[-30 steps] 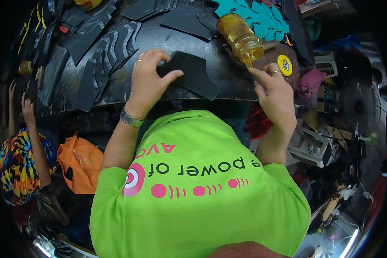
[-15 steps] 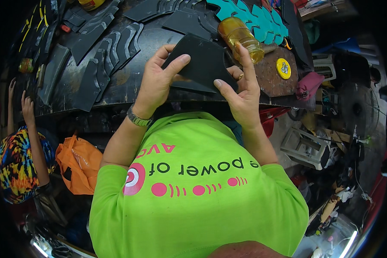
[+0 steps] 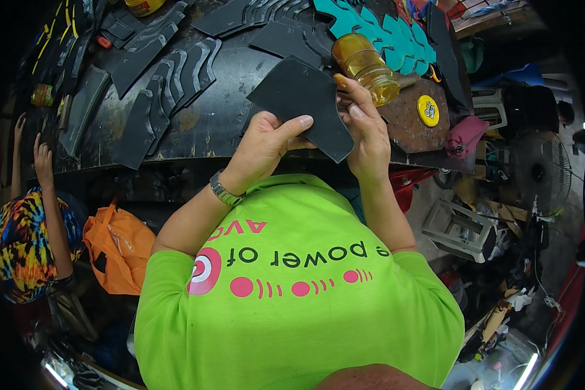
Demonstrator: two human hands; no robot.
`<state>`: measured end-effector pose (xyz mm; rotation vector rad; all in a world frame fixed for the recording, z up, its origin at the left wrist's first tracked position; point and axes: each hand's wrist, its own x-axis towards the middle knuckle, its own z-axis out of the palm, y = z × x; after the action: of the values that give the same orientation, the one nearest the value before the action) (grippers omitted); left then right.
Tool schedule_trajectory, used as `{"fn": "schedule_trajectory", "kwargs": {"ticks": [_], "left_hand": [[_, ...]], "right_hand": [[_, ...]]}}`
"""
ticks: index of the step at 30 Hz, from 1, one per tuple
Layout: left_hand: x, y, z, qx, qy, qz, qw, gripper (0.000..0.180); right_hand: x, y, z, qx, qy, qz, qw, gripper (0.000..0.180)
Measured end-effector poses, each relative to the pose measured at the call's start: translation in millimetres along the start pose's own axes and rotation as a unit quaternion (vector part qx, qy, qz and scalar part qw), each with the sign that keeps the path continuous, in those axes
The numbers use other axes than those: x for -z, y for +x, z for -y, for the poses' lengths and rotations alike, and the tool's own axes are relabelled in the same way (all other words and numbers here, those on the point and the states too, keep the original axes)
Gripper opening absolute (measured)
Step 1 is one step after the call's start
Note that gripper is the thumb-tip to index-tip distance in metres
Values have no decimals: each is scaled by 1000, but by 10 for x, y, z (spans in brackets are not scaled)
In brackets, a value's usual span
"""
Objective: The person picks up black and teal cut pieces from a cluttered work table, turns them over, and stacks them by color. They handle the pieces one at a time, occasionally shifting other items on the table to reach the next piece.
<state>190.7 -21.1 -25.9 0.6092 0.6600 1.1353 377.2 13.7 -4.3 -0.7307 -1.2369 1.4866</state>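
Note:
A flat black sheet piece (image 3: pixel 299 94) with cut, angled edges is held in front of me above the dark table edge. My left hand (image 3: pixel 270 140) grips its lower edge, thumb on top and fingers beneath. At its right edge, my right hand (image 3: pixel 367 127) has its fingers curled against the piece; some fingers are partly hidden. An amber-brown smear covers the right index fingertip. Just beyond that hand, a clear jar (image 3: pixel 367 68) with amber contents leans on the table. A yellow round lid (image 3: pixel 428 110) lies on a brown board (image 3: pixel 409 133) to the right.
Stacked black cut pieces (image 3: pixel 169 84) spread over the dark table (image 3: pixel 234 62). Teal pieces (image 3: pixel 387 36) lie at the far right, a maroon pouch (image 3: pixel 467 135) at the right edge. Another person's hand (image 3: pixel 43 159) rests at the left; an orange bag (image 3: pixel 117 244) sits below.
The black piece has turned, with a corner now pointing down toward me. My left hand has moved right along its lower edge. My right fingers have drawn in closer to its right edge.

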Motion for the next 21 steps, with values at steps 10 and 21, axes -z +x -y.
{"fn": "schedule_trajectory", "kwargs": {"ticks": [10, 21], "left_hand": [[-52, -22, -69, 1, -35, -6, 999, 20], [32, 28, -126, -20, -39, 22, 999, 26]], "right_hand": [[-22, -24, -46, 40, -86, -1, 995, 52], [11, -91, -105, 58, -89, 22, 994, 46]]}}
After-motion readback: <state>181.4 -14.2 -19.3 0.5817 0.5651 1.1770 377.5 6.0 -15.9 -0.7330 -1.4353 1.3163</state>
